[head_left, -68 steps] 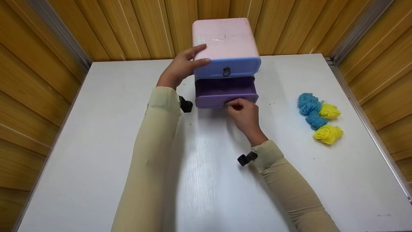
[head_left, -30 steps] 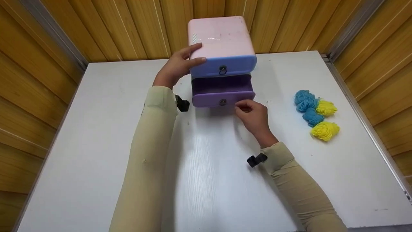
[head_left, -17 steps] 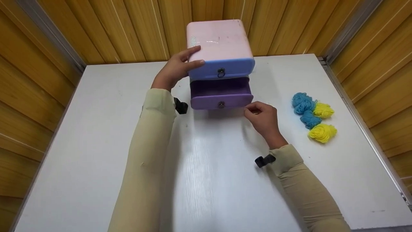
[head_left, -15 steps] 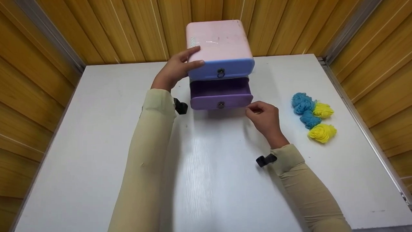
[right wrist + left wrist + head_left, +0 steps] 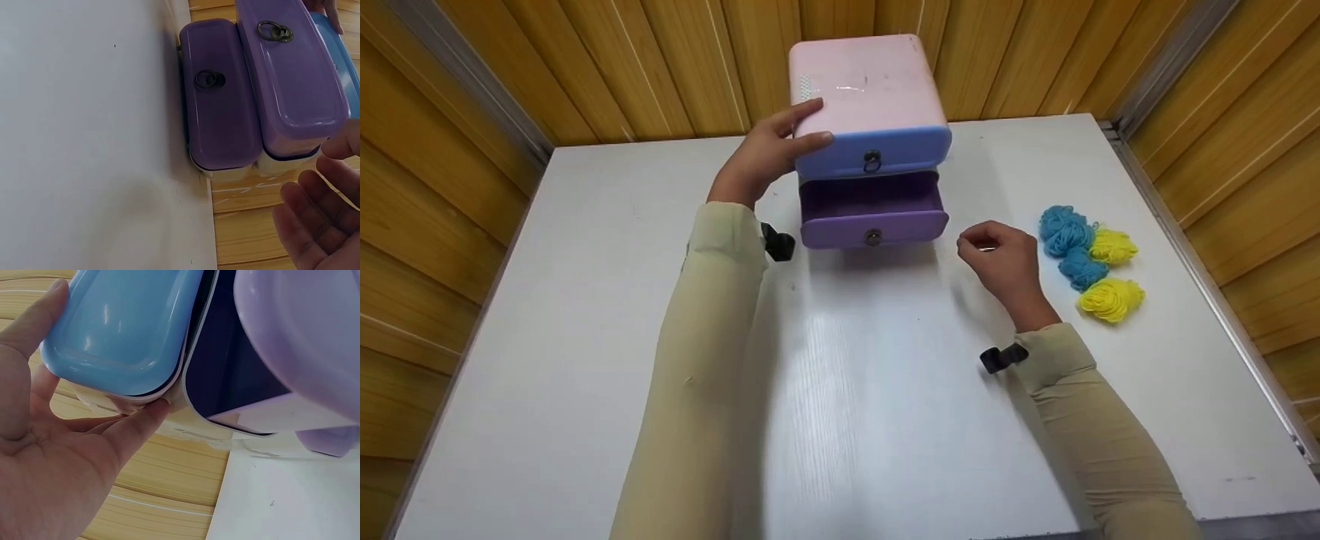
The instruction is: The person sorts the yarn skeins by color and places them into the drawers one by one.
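A small drawer cabinet [image 5: 877, 82] with a pale pink top stands at the back of the table. Its blue top drawer [image 5: 911, 152] is closed. The purple drawer [image 5: 911, 226] below is pulled out and shows a dark, bare inside. Lower still, the right wrist view shows another purple drawer [image 5: 219, 126], closed, with a ring pull. My left hand [image 5: 769, 150] rests on the cabinet's left front corner, thumb along the top front edge, other fingers on the top and side. My right hand [image 5: 1006, 259] hovers right of the pulled-out drawer, fingers loosely bent, holding nothing.
Two blue yarn bundles [image 5: 1066, 231] and two yellow yarn bundles [image 5: 1112, 300] lie together on the right of the white table [image 5: 585, 337]. Wood-look panels [image 5: 675, 67] rise close behind the cabinet and on both sides.
My right hand has let go of the ring on the purple drawer and moved right, towards the yarn. My left hand stays on the cabinet, and the drawer remains pulled out.
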Motion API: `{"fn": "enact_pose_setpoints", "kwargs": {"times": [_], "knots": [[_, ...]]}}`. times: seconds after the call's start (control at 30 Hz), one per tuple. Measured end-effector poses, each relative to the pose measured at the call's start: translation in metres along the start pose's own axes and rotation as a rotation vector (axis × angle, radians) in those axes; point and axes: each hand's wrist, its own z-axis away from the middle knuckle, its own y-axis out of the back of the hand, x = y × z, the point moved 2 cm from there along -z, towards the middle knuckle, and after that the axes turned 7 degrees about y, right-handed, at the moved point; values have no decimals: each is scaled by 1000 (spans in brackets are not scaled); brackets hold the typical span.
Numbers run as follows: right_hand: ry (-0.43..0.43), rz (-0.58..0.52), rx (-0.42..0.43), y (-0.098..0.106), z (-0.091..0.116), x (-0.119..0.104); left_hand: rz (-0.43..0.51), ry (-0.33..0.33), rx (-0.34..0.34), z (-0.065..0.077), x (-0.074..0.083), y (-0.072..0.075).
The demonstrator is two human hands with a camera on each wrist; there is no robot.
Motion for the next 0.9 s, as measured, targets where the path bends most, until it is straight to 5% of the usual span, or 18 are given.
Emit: {"fn": "enact_pose_setpoints", "kwargs": {"times": [0.3, 0.5, 0.9], "knots": [[-96, 64, -67, 15, -6, 14, -3, 10, 9, -4, -2, 0], [-83, 108, -122, 24, -7, 24, 0, 19, 20, -17, -11, 3], [-114, 198, -188, 47, -7, 37, -6, 19, 12, -17, -8, 3]]}}
